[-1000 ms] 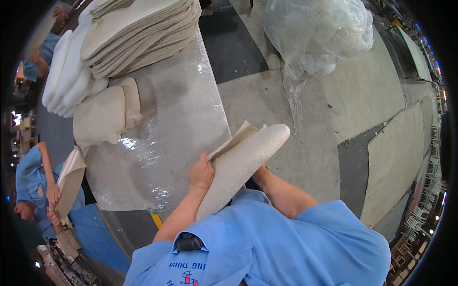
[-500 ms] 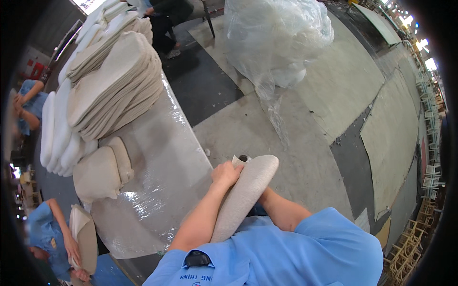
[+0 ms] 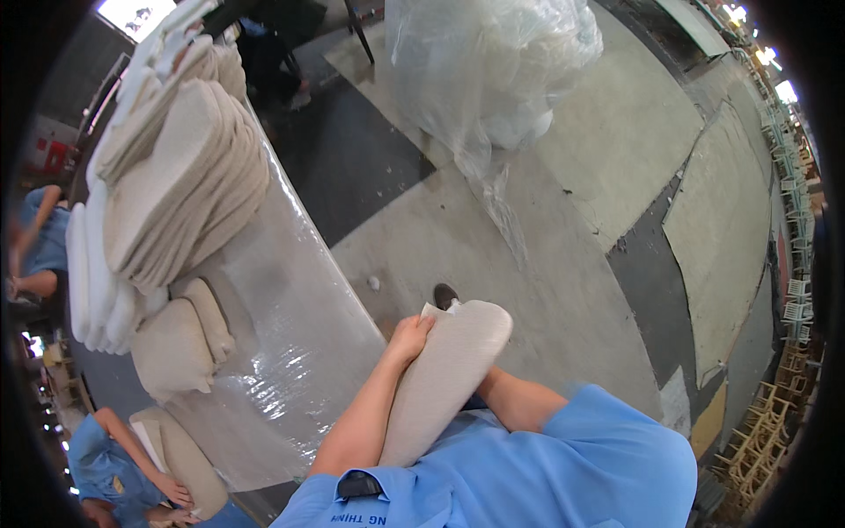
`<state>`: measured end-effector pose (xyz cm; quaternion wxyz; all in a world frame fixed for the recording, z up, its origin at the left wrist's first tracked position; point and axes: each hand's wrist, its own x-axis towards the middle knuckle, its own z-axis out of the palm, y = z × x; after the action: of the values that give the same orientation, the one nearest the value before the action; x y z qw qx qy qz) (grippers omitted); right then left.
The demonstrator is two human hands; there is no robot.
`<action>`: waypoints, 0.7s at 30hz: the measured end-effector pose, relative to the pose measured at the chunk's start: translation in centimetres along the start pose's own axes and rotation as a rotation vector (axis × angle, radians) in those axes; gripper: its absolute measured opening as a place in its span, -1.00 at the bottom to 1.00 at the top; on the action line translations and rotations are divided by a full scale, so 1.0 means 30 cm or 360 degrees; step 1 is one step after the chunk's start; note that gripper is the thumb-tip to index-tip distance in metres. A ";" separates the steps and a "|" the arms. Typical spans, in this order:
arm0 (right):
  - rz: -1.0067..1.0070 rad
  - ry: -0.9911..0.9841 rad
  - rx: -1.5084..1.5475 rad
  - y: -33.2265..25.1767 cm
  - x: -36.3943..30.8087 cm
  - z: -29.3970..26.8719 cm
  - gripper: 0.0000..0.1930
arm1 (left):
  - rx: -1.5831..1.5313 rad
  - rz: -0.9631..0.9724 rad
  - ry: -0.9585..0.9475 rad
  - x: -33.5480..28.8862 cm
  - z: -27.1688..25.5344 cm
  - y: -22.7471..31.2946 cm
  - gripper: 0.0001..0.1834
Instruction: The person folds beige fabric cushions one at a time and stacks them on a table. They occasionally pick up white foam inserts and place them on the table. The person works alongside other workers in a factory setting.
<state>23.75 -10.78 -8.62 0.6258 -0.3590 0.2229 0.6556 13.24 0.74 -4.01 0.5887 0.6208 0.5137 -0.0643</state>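
Observation:
A long beige fabric-covered cushion leans against my front, its rounded end pointing away from me. My left hand is closed on the cover's loose fabric edge at the cushion's far left corner. From the right, my right forearm passes behind the cushion, which hides that hand and its fingers. Beside my left arm is a table wrapped in shiny clear plastic. On it lie two smaller beige cushions.
Farther along the table rises a stack of beige cushions beside white pads. A co-worker at lower left handles another beige cushion. A big clear plastic bundle stands on the floor ahead. Chair frames line the right.
The cushion has turned, showing more of its broad face, and my left hand has shifted slightly down and left. My shoe shows more beyond it. The co-worker's cushion has tilted.

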 end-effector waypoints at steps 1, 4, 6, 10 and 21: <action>-0.0014 -0.0028 0.0058 -0.036 -0.027 0.044 -0.46 | -0.0220 -0.0030 -0.0060 -0.023 -0.014 0.018 -0.59; -0.0163 0.0104 -0.0004 -0.096 -0.143 0.267 -0.34 | -0.0230 0.0145 0.0107 -0.138 -0.121 0.036 -0.58; -0.0177 0.0201 0.0023 -0.096 -0.188 0.342 -0.28 | -0.0122 0.0342 0.0336 -0.249 -0.264 0.046 -0.60; -0.0222 0.0211 -0.0216 -0.061 -0.311 0.490 -0.29 | -0.0674 0.0384 0.0364 -0.743 -0.506 0.012 -0.56; -0.1018 -0.1199 -0.1277 0.266 -0.516 0.930 -0.62 | -0.1606 0.0442 0.0705 -0.712 -0.583 -0.265 -0.24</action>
<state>9.94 -1.25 19.67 0.6430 -0.3591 -0.3938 0.5501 -11.51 0.91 10.55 0.6935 0.3229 0.5056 0.3989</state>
